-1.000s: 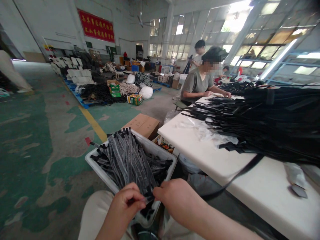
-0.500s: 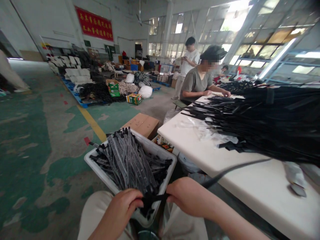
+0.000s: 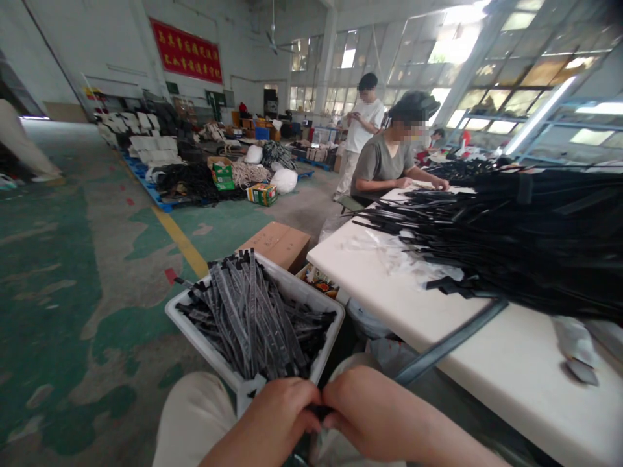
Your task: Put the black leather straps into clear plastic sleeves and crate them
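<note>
My left hand point(image 3: 280, 415) and my right hand point(image 3: 374, 412) meet low in the view, both pinched closed on the end of a long black strap point(image 3: 450, 342). The strap runs up and right from my fingers onto the white table point(image 3: 487, 370). Just beyond my hands stands a white plastic bin point(image 3: 207, 347) filled with several bagged black straps point(image 3: 253, 311). A large heap of loose black straps point(image 3: 525, 233) lies on the table to my right.
A cardboard box point(image 3: 280, 243) sits on the floor behind the bin. A seated person point(image 3: 389, 159) works at the table's far end and another person point(image 3: 360, 130) stands behind. Stacked goods on pallets point(image 3: 195, 175) line the green floor at the back.
My hands have drawn together and dropped lower toward my lap, still holding the strap end. Its far part has shifted on the table. The standing person has stepped left.
</note>
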{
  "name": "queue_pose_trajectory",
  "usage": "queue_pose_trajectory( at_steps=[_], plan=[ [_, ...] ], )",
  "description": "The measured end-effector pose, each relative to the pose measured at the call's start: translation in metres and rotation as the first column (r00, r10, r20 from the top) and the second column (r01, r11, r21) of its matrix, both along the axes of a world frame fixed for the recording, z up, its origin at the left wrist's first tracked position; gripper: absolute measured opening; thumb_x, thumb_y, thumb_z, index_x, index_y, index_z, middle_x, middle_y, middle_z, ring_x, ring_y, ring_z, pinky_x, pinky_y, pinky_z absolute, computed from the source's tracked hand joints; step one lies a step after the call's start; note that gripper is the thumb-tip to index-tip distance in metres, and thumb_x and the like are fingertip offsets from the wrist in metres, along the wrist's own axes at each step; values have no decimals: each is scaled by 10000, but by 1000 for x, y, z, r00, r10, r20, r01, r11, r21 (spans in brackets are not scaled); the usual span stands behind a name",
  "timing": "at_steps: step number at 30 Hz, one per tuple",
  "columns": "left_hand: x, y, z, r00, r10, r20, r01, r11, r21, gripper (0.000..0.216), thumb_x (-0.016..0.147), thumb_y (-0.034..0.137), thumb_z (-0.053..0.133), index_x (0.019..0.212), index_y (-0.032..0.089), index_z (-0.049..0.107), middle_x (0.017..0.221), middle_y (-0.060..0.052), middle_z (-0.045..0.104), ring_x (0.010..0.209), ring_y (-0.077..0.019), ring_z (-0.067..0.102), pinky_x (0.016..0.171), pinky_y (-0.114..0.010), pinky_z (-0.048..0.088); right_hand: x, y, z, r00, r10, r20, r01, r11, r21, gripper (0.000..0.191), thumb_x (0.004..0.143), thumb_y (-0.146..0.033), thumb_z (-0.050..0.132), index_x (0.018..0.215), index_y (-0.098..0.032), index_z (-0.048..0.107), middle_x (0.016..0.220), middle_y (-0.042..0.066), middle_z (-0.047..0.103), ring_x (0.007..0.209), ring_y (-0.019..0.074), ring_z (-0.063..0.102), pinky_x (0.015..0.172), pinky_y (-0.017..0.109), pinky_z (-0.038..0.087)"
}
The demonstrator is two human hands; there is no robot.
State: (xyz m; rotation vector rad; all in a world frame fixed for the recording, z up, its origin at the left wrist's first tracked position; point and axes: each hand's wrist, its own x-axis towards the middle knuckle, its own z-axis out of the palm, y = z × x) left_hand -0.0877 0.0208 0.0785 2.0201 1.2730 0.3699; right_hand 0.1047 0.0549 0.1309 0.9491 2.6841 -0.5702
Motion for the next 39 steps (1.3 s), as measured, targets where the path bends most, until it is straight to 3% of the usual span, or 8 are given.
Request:
queue_pose_trajectory(
  at_steps=[5,9,14,19,24,29,33,39],
  plan=[
    [-18,8,-8,969,218,-113,-215,976,36,230,892,127,473,1000,207,659,959,-37,731,917,-210,680,779,-274,455,35,14,9,970,-235,-58,236,972,18,178,911,-299,544,871,-186,677,843,60,722,808,228,687,607,282,321],
    [-2,11,-15,914,331,-235,-294,939,177,347,990,255,288,914,181,617,870,-94,715,865,-293,682,764,-383,451,29,11,12,966,-253,-59,253,967,2,236,929,-254,493,801,-169,672,790,69,711,778,213,680,602,285,300],
    [15,3,-20,967,211,-146,-154,932,328,398,983,350,235,954,192,599,848,-85,708,827,-304,675,717,-404,446,10,-5,-2,934,-283,-217,254,955,-152,179,921,-259,501,896,-169,653,864,62,713,769,174,653,598,259,314],
    [-16,11,-21,943,321,-90,-263,883,389,541,995,471,150,1042,167,595,803,-96,711,784,-302,690,693,-397,447,39,-1,-1,907,-369,-203,306,909,-284,152,873,-220,525,785,-164,636,699,6,637,619,123,543,558,234,299],
    [26,9,-17,987,145,-67,-106,908,405,658,968,563,53,1004,183,589,772,-86,702,744,-300,689,642,-388,434,21,-3,-13,807,-456,-374,314,869,-383,104,817,-159,532,754,-144,613,697,3,610,638,115,516,570,213,336],
    [10,12,-27,984,178,-31,-151,906,394,705,964,581,40,1128,146,570,760,-90,706,736,-295,696,639,-382,446,42,-6,-20,791,-535,-298,209,693,-690,55,812,-169,522,821,-143,569,645,-20,577,553,94,502,515,175,371],
    [-13,20,-32,963,252,-100,-203,915,348,647,986,528,99,1160,122,571,797,-120,720,777,-327,701,681,-405,459,63,-4,-24,760,-616,-207,311,624,-717,181,866,-277,498,753,-144,547,494,-51,480,420,74,386,433,175,291],
    [44,3,-28,996,81,23,-84,954,287,753,942,617,2,1093,176,592,797,-91,716,783,-298,702,657,-378,455,30,-10,-30,730,-634,-255,321,647,-691,167,782,-193,518,620,-156,503,466,-70,411,414,55,333,409,171,232]
  ],
)
